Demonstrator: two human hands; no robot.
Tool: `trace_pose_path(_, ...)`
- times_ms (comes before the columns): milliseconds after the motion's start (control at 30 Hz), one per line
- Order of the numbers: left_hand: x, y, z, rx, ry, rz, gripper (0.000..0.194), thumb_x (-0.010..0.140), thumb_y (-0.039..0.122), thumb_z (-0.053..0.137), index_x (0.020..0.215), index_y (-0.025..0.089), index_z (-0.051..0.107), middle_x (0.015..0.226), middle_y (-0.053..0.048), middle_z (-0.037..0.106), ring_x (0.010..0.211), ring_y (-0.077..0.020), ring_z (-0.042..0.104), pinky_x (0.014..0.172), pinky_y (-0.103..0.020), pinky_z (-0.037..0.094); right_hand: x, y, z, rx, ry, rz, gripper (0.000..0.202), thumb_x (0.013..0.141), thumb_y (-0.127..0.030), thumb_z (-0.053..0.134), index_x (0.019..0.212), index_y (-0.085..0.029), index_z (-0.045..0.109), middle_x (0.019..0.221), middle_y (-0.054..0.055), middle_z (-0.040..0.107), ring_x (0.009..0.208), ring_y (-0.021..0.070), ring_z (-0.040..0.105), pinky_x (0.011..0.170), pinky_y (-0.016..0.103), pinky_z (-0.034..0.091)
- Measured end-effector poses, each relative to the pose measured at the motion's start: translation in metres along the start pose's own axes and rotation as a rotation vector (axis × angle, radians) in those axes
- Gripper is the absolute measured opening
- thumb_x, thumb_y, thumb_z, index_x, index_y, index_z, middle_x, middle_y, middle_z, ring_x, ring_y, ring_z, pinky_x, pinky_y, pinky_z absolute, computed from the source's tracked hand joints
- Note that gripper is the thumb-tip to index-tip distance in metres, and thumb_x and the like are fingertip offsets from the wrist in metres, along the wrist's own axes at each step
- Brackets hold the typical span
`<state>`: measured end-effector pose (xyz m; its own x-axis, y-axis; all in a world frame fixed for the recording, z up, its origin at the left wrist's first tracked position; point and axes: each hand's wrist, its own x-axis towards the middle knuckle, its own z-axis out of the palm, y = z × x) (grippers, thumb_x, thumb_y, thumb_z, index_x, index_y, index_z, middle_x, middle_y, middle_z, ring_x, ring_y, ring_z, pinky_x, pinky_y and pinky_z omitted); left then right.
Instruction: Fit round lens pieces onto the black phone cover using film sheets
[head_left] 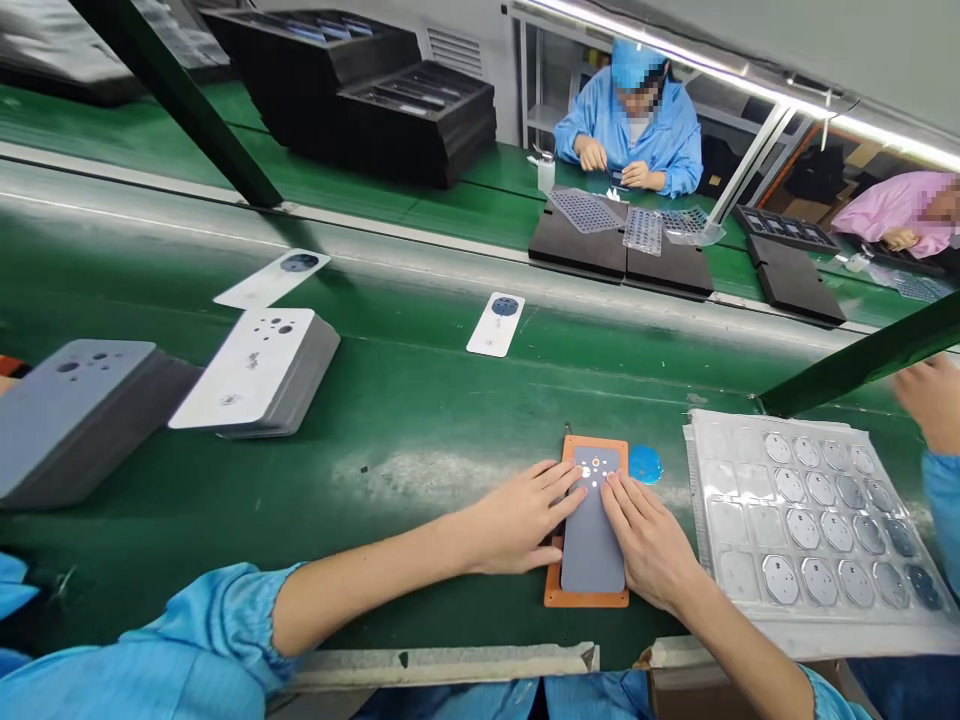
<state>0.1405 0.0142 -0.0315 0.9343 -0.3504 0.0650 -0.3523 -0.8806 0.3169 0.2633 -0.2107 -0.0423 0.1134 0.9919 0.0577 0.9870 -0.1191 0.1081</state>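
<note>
Grey, the flat panel [592, 545] lies in an orange jig [586, 597] on the green belt [420, 400], and both hands press on it with fingers spread flat, gripping nothing: the left hand [517, 518] at its left edge, the right hand [651, 542] at its right. A blue disc [646, 464] lies just beside the jig's top right corner. Right of that sits a clear tray [750, 560] of round parts; stacks of panels [255, 375] lie well apart to the left.

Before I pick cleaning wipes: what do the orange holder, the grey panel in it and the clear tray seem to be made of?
The orange holder looks like matte hard plastic or resin board: flat, dull. The grey panel seems smooth matte plastic with punched holes; coated metal is possible. The clear tray looks like thin glossy formed plastic, see-through with moulded pockets.
</note>
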Motion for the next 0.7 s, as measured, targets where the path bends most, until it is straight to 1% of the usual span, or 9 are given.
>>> trace_pose_path(67,0.010,-0.013,-0.017,-0.213,-0.021,-0.036,0.068,0.089,0.054,0.062,0.146,0.022,0.043,0.148,-0.013,0.051,0.140,-0.0321,0.042,0.113,-0.042,0.035,0.000,0.000,0.000,-0.004,-0.003,0.007,0.063,0.081,-0.013,0.047,0.142,0.003,0.046,0.148,0.024,0.047,0.141,0.0348,0.040,0.116,0.045,0.039)
trace_pose_path(133,0.028,-0.028,-0.026,-0.366,0.047,-0.182,0.054,0.095,0.049,0.052,0.143,0.024,0.047,0.143,-0.010,0.056,0.134,-0.0286,0.049,0.106,-0.038,0.040,-0.001,0.000,0.000,-0.004,-0.011,0.013,0.064,0.081,-0.013,0.048,0.143,0.002,0.046,0.149,0.023,0.046,0.142,0.0347,0.040,0.116,0.045,0.039)
trace_pose_path(200,0.051,-0.041,-0.026,-0.432,0.096,-0.324,0.041,0.097,0.041,0.048,0.130,0.019,0.060,0.130,-0.012,0.065,0.120,-0.0280,0.059,0.096,-0.035,0.044,-0.001,0.000,-0.001,0.000,-0.017,0.019,0.063,0.082,-0.014,0.048,0.143,0.002,0.046,0.149,0.023,0.046,0.141,0.0343,0.041,0.115,0.045,0.040)
trace_pose_path(233,0.061,-0.045,-0.024,-0.449,0.087,-0.350,0.036,0.095,0.038,0.050,0.119,0.017,0.067,0.120,-0.012,0.070,0.111,-0.0274,0.063,0.090,-0.034,0.045,-0.001,0.000,-0.001,0.002,-0.018,0.023,0.063,0.083,-0.014,0.048,0.143,0.001,0.046,0.149,0.022,0.046,0.140,0.0340,0.042,0.115,0.045,0.041)
trace_pose_path(333,0.083,-0.054,-0.013,-0.494,0.021,-0.331,0.023,0.087,0.035,0.060,0.094,0.017,0.073,0.094,-0.007,0.074,0.086,-0.0226,0.066,0.071,-0.028,0.043,-0.002,-0.001,-0.002,0.005,-0.023,0.042,0.062,0.083,-0.013,0.048,0.144,0.000,0.046,0.149,0.021,0.047,0.140,0.0331,0.043,0.114,0.044,0.042)
trace_pose_path(400,0.088,-0.056,-0.007,-0.509,0.023,-0.337,0.023,0.083,0.037,0.064,0.090,0.017,0.073,0.088,-0.005,0.074,0.079,-0.0205,0.066,0.064,-0.027,0.040,-0.002,-0.002,-0.001,0.006,-0.030,0.052,0.063,0.083,-0.013,0.048,0.145,-0.001,0.045,0.150,0.021,0.046,0.140,0.0329,0.042,0.115,0.044,0.041)
trace_pose_path(500,0.088,-0.056,-0.001,-0.515,0.043,-0.381,0.023,0.080,0.038,0.067,0.089,0.017,0.073,0.086,-0.005,0.073,0.079,-0.0208,0.065,0.063,-0.027,0.039,-0.004,-0.004,0.003,0.017,-0.018,0.051,0.064,0.083,-0.014,0.048,0.146,-0.001,0.044,0.151,0.021,0.044,0.141,0.0333,0.041,0.114,0.044,0.042)
trace_pose_path(633,0.085,-0.056,0.002,-0.525,0.060,-0.430,0.022,0.077,0.036,0.070,0.088,0.017,0.073,0.086,-0.005,0.073,0.080,-0.0208,0.065,0.062,-0.026,0.039,-0.008,-0.006,0.015,0.025,0.083,0.046,0.069,0.079,-0.010,0.046,0.147,-0.001,0.042,0.151,0.020,0.044,0.141,0.0339,0.041,0.111,0.046,0.046)
trace_pose_path(700,0.084,-0.057,0.003,-0.535,0.071,-0.432,0.022,0.076,0.038,0.071,0.087,0.018,0.073,0.088,-0.004,0.073,0.083,-0.0213,0.065,0.065,-0.027,0.041,-0.010,-0.004,0.022,0.026,0.143,0.037,0.077,0.075,-0.006,0.043,0.152,-0.003,0.034,0.152,0.018,0.044,0.142,0.0327,0.040,0.109,0.046,0.047)
